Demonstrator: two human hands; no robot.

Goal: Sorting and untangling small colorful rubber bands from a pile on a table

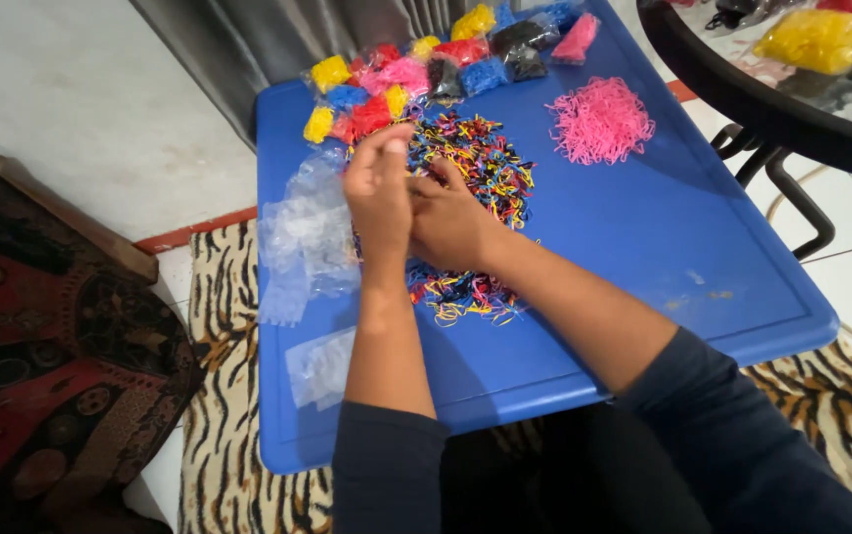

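Blue plastic table [703,247] with mixed-colour rubber bands [480,163], pink bands [601,121], clear bags [302,232], filled packets [446,59].

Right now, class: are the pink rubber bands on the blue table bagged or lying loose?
Loose. The pink rubber bands lie spread in an open heap on the blue table, with no bag around them, apart from the filled bags at the far edge.

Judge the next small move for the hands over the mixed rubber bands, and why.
Probably pinch up a few bands from the mixed pile. Both the left hand and the right hand are pressed together right above it, with empty clear bags just beside them on the blue table. Whether the fingers already hold bands is hidden.
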